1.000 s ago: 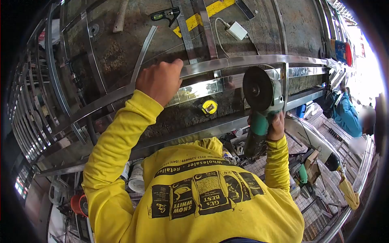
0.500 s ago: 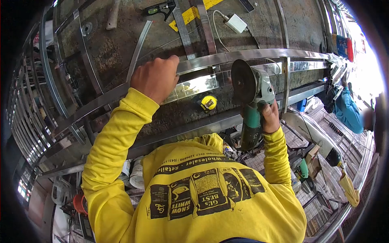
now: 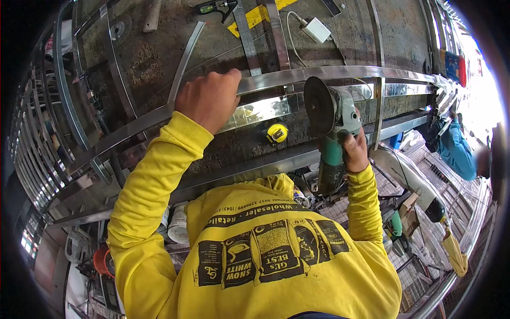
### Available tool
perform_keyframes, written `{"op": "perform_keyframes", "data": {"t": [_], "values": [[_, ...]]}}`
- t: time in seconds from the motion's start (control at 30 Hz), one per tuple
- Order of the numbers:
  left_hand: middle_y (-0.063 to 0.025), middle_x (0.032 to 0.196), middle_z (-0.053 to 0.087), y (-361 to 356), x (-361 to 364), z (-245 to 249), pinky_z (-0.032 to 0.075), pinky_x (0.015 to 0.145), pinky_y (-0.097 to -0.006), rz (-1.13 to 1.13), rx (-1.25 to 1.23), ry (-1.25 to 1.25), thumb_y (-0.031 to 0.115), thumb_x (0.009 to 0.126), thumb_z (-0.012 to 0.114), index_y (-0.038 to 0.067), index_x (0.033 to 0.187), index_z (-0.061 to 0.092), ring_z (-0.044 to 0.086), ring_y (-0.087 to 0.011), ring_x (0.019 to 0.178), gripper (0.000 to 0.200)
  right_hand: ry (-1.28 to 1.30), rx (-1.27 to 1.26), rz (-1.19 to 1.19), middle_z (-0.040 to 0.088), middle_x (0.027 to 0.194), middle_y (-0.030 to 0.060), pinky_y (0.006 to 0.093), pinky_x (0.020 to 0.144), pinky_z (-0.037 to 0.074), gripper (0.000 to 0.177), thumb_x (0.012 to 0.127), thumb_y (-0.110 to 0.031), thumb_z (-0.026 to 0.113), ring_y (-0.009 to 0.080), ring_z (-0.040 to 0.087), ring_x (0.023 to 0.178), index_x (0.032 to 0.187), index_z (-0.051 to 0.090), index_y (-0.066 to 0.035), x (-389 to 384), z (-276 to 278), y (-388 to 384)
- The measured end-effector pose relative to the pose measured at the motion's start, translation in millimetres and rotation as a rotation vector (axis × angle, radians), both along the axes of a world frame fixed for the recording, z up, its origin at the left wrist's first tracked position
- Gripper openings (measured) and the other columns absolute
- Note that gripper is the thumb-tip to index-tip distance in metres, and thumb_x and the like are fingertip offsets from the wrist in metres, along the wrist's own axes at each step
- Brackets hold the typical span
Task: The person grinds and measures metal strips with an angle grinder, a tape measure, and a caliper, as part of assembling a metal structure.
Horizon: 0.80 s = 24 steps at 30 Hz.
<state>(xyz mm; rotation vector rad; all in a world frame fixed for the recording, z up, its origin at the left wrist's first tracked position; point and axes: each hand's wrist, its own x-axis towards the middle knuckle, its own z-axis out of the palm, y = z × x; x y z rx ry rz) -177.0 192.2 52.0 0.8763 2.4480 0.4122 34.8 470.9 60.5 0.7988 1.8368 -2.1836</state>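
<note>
My left hand (image 3: 208, 100) is wrapped round a long shiny metal tube (image 3: 313, 74) that runs across the frame. In my right hand (image 3: 356, 149) is an angle grinder (image 3: 332, 154), its dark disc (image 3: 320, 106) upright just below the tube. Whether the disc is spinning cannot be made out. Between my hands, below the tube, lies a yellow tape measure (image 3: 277, 133). A reflective metal strip (image 3: 265, 109) shows behind it.
On the worktop (image 3: 212, 48) lie a yellow square (image 3: 249, 21), a white adapter (image 3: 316, 31), a hammer handle (image 3: 152, 16) and a loose disc (image 3: 120, 31). Metal bars (image 3: 64, 80) stand at the left. A person in blue (image 3: 458, 151) is at the far right.
The view has shifted slightly, so the bench items appear a little further right and lower. My left hand still grips the tube and my right hand still holds the grinder.
</note>
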Motion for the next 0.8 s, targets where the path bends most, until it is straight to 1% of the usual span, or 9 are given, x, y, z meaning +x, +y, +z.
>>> {"op": "perform_keyframes", "data": {"t": [0.2,0.4,0.5,0.7,0.8], "values": [[-0.0201,0.081,0.073,-2,4,-4,0.061,0.069,-0.0486,0.007,0.03,0.052,0.017,0.089,0.071,0.005,0.099,0.065,0.074,-0.0394,0.079,0.017,-0.012,0.023,0.013,0.051,0.141,0.0132,0.0359,0.108,0.042,0.102,0.086,-0.05,0.078,0.0223,0.053,0.127,0.156,0.024,0.0,0,3,2],[-0.0197,0.079,0.072,-3,9,-10,0.061,0.069,-0.0489,0.016,0.047,0.116,0.014,0.092,0.063,0.004,0.096,0.063,0.074,-0.0388,0.077,0.01,-0.002,0.056,0.041,0.051,0.141,0.0132,0.036,0.109,0.041,0.098,0.088,-0.047,0.077,0.0223,0.052,0.127,0.156,0.024,0.001,-4,8,3],[-0.0186,0.09,0.07,-3,11,-15,0.058,0.073,-0.0506,0.033,-0.031,0.06,0.016,0.085,0.076,0.007,0.103,0.06,0.071,-0.0423,0.085,0.026,-0.031,0.02,0.031,0.051,0.141,0.013,0.0357,0.109,0.04,0.094,0.091,-0.044,0.075,0.0221,0.052,0.127,0.156,0.024,0.001,-2,8,4],[-0.0188,0.091,0.07,-2,13,-16,0.058,0.074,-0.0504,0.023,-0.075,0.068,0.016,0.086,0.074,0.006,0.105,0.06,0.071,-0.0421,0.086,0.026,-0.091,-0.016,0.013,0.053,0.14,0.0122,0.0353,0.109,0.04,0.087,0.094,-0.038,0.072,0.0211,0.053,0.126,0.156,0.025,0.002,1,8,11],[-0.0193,0.091,0.07,-3,12,-17,0.058,0.074,-0.0502,0.023,-0.06,0.061,0.016,0.087,0.073,0.006,0.105,0.06,0.071,-0.042,0.086,0.025,-0.123,0.016,-0.013,0.053,0.14,0.0119,0.0351,0.108,0.041,0.086,0.095,-0.038,0.071,0.0209,0.054,0.125,0.157,0.025,0.001,1,11,9]]}}
